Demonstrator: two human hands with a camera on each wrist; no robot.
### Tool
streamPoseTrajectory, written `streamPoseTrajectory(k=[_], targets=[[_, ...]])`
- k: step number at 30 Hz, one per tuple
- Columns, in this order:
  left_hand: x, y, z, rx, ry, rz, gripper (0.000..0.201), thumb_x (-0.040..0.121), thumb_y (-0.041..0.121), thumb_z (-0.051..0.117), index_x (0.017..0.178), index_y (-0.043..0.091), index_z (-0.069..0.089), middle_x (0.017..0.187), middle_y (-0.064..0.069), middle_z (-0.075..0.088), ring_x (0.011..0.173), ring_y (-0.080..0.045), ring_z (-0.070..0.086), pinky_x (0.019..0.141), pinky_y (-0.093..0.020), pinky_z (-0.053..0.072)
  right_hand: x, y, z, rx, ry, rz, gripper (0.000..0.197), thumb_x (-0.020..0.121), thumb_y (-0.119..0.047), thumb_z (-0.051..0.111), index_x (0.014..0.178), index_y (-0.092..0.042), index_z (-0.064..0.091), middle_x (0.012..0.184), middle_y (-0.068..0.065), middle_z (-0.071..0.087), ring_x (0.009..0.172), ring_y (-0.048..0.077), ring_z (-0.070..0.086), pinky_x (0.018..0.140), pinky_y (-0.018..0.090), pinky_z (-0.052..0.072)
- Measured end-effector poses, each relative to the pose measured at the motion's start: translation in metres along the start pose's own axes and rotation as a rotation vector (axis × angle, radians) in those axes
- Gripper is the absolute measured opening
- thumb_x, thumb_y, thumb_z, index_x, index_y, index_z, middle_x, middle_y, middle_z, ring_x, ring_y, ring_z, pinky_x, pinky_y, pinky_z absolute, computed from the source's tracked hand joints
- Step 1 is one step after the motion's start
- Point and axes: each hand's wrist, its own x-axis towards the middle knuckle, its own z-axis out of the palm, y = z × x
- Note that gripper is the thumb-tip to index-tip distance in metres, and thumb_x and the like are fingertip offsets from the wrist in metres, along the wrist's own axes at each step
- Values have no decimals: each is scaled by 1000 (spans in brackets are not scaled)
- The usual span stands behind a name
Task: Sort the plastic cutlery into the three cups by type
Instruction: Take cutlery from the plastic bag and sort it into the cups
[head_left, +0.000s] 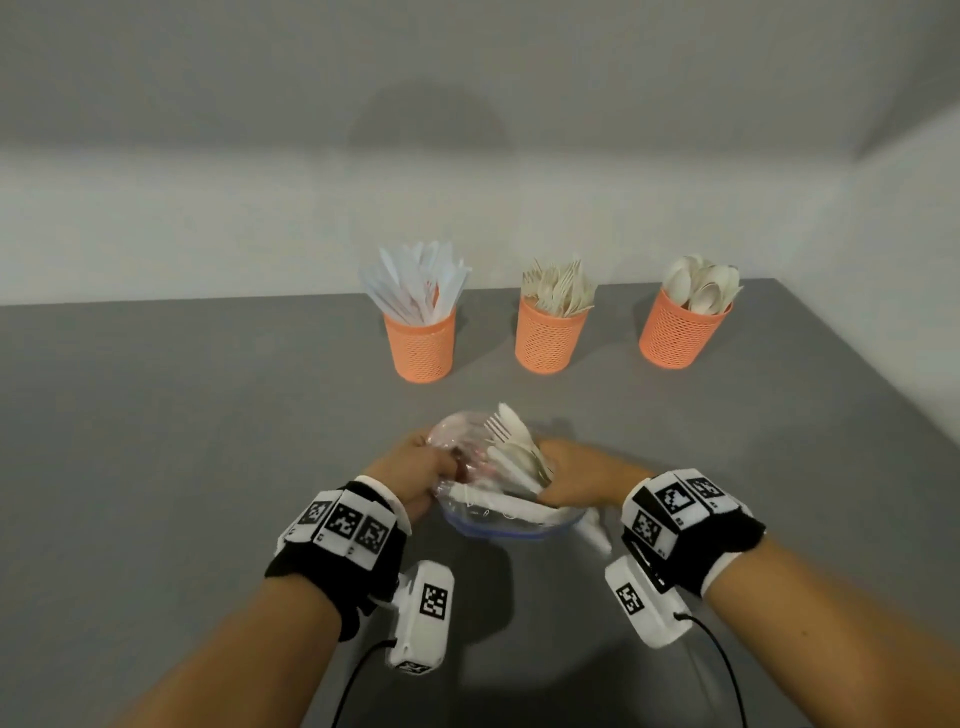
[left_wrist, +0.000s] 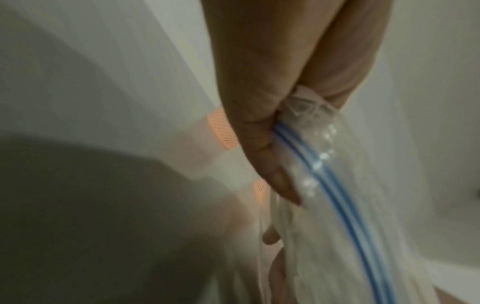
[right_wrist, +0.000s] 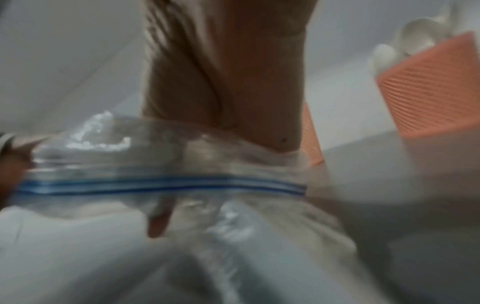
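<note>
Three orange mesh cups stand in a row at the back of the table: the knife cup (head_left: 421, 343), the fork cup (head_left: 550, 338) and the spoon cup (head_left: 675, 332), each full of white cutlery. Close in front of me, both hands hold a clear zip bag (head_left: 462, 441) with a blue seal. Mixed white cutlery (head_left: 511, 447) sticks out of it, a fork and a knife tip uppermost. My left hand (head_left: 421, 473) pinches the bag's left edge (left_wrist: 324, 164). My right hand (head_left: 576, 478) grips its right side, with fingers showing through the plastic (right_wrist: 130, 156). One white handle (head_left: 592, 530) pokes out below that hand.
The grey table (head_left: 156, 415) meets a pale wall behind the cups and ends at an edge on the right, near the spoon cup (right_wrist: 436, 86). Bare tabletop lies between the bag and the cups and to the left. Cables trail from both wrist cameras.
</note>
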Motion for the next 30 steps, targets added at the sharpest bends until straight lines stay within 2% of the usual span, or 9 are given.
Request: streamPoseTrajectory(k=[2, 5, 10, 16, 19, 22, 24, 27, 30], targets=[[-1, 5, -8, -118, -10, 26, 49, 73, -28, 25, 77, 0, 65, 60, -9, 68, 52, -18, 65, 48, -21, 53, -2, 1, 0, 150, -15, -13, 8, 85, -15, 64, 92, -12, 60, 81, -3, 60, 78, 13, 55, 54, 7, 39], [4, 9, -23, -222, 34, -6, 44, 77, -20, 28, 106, -6, 57, 87, -22, 65, 71, -29, 66, 58, -29, 57, 0, 6, 0, 404, 84, -42, 8, 83, -12, 68, 85, -17, 62, 76, -6, 64, 72, 7, 60, 67, 12, 46], [0, 19, -39, -300, -55, -79, 50, 61, -6, 38, 105, -2, 63, 88, -20, 67, 72, -30, 66, 62, -32, 56, -2, 6, -9, 878, 189, -171, 16, 84, -2, 63, 75, -15, 58, 64, -8, 64, 63, 5, 60, 66, 16, 48], [9, 1, -29, 194, 343, 41, 29, 80, -11, 39, 88, 16, 41, 95, -15, 46, 68, -22, 46, 55, -30, 39, 5, -5, -42, 1386, 507, -282, 13, 96, -17, 46, 86, -14, 52, 58, -2, 49, 54, 11, 50, 67, 28, 50], [6, -4, -23, 357, 393, -36, 50, 82, 15, 64, 125, 9, 38, 121, -20, 45, 104, -33, 53, 84, -38, 46, 3, -15, -51, 1510, 499, -348, 15, 98, -22, 44, 87, -17, 52, 54, -4, 41, 48, 9, 41, 56, 22, 42], [-7, 15, -12, 661, 497, 254, 88, 75, 49, 69, 142, 8, 29, 139, -18, 34, 128, -32, 38, 107, -43, 32, -1, -29, -47, 1428, 380, -360, 12, 98, -21, 43, 96, -12, 50, 56, -2, 42, 48, 9, 42, 57, 24, 41], [-13, 34, -1, 581, 319, 434, 81, 78, 55, 62, 140, 10, 34, 138, -12, 40, 125, -24, 42, 107, -39, 34, -4, -44, -41, 1370, 299, -388, 14, 98, -20, 41, 90, -11, 48, 58, -1, 46, 51, 11, 46, 63, 27, 43], [-19, 53, 20, 267, -206, 284, 65, 78, 59, 57, 128, 20, 47, 129, -8, 58, 117, -21, 57, 103, -39, 43, -7, -63, -36, 1330, 249, -386, 22, 98, -22, 41, 82, -12, 52, 58, -4, 60, 61, 11, 60, 69, 26, 52], [-23, 59, 27, 150, -362, 235, 38, 93, 35, 48, 126, 17, 45, 109, -13, 66, 91, -22, 68, 85, -36, 56, -6, -68, -35, 1093, 285, -339, 30, 96, -37, 45, 81, -15, 61, 65, -4, 67, 73, 19, 63, 72, 33, 49]])
